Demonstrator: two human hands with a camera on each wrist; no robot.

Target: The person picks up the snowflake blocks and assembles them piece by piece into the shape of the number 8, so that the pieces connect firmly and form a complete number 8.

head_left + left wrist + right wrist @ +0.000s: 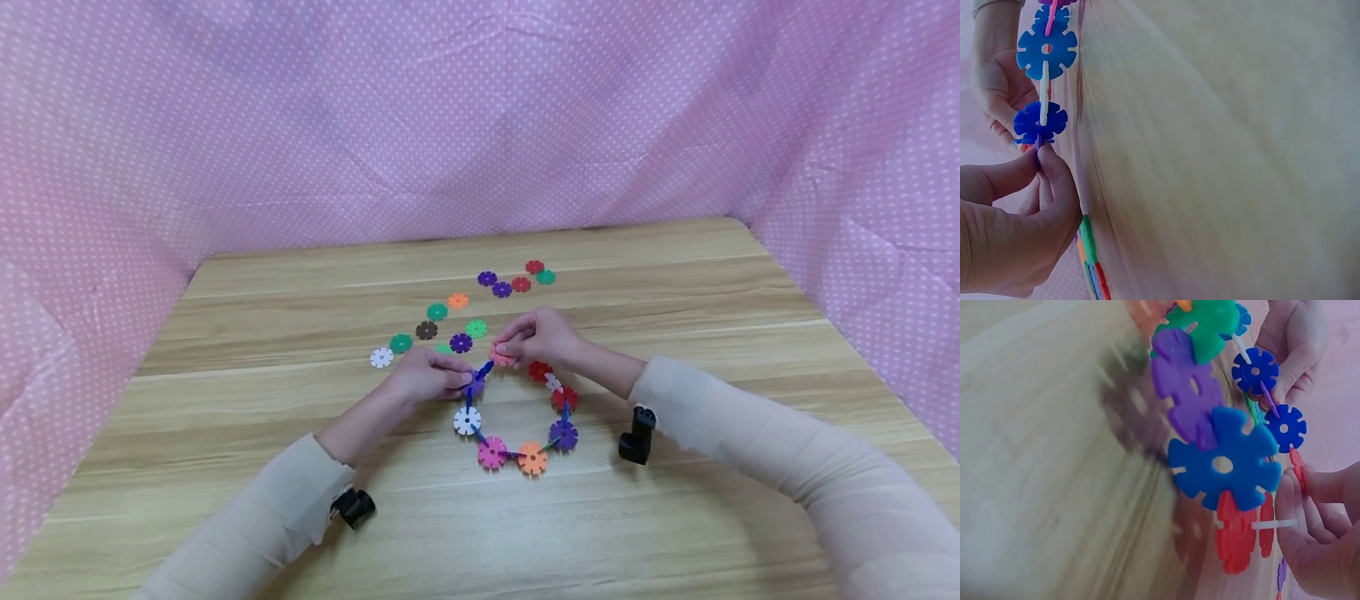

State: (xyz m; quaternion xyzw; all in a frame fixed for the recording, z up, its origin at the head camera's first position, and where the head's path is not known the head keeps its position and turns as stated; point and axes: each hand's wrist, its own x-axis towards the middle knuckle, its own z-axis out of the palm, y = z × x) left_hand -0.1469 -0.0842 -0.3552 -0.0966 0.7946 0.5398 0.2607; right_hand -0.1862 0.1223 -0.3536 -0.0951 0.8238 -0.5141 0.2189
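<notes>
The chain of slotted discs (528,454) lies at the desk (480,533) as a ring with 1 break. The left grip (427,375) is clamped, thumb against fingers, on a purple disc (1269,399) at the left side of the ring. From there the free run of the chain slants away from the person and to the right, through a blue disc (1284,439), to a coral disc (1296,465). The right grip (538,335) is clamped on the coral disc in a thumb-and-finger pinch. The coral disc meets the edge of the blue disc; the depth of that slot joint cannot be read. Controlling relation: the break lies between the coral disc and the red end disc (537,373). The red end disc sits to the right of the coral disc, slightly closer to the person and apart from it. Past the red end disc, the chain runs through a white disc (553,382) toward the person. Of the 2 hands, the right grip is nearer to the break; the left grip is across the ring. Judgement: a pull to the right on the coral disc is likely to load its joint, with the left grip serving as anchor.
</notes>
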